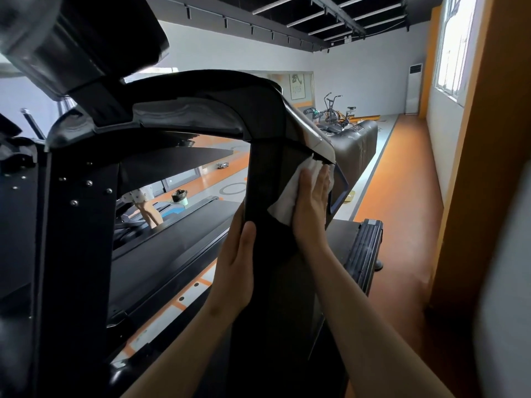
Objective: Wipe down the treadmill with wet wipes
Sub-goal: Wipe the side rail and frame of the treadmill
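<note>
Orange flooring (402, 179) runs along the right side of a gym room toward a white far wall, with a bright window (454, 47) high on the right and exercise bikes (334, 110) parked at the far end. Close to the camera stands the black treadmill (201, 116), its curved console frame arching across the middle of the view and its dark deck (172, 248) stretching away on the left. On the right-hand upright (264, 179) of that frame, just under the bend where it meets the handrail, lies a white wet wipe (287, 196). The right hand (311, 202) presses it flat against the upright's side, fingers straight and together, pointing up, with the wipe spread out beneath and to the left of the palm. Lower and to the left, the left hand (234, 265) grips the same upright, thumb lying on its near face and fingers wrapped out of sight round the far edge. Beyond the deck, a person's legs (146, 208) show beside a small bin (179, 195).
</note>
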